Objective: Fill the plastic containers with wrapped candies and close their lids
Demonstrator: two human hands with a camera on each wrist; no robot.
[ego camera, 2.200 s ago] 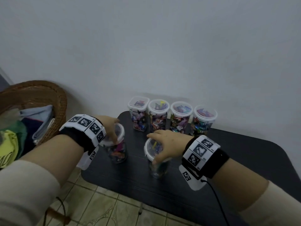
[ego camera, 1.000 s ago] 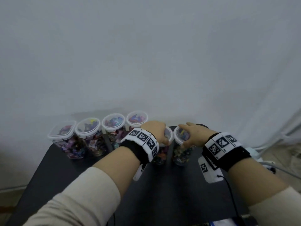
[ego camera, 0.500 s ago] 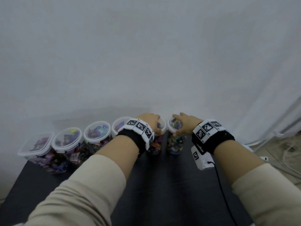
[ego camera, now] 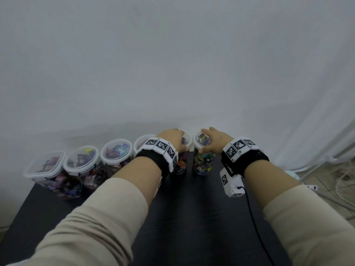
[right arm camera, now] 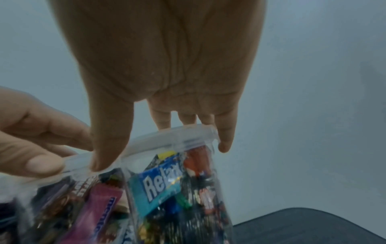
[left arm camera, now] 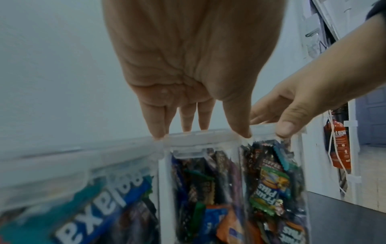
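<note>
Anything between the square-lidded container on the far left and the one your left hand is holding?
Three round-lidded containers, filled and closed; head view shows it.

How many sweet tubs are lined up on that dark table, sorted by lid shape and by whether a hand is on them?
Square-lidded container: 1
Round-lidded containers standing free: 3
Round-lidded containers held, one by the left hand, one by the right hand: 2
Total: 6 containers, all lidded and holding wrapped candies.
</note>
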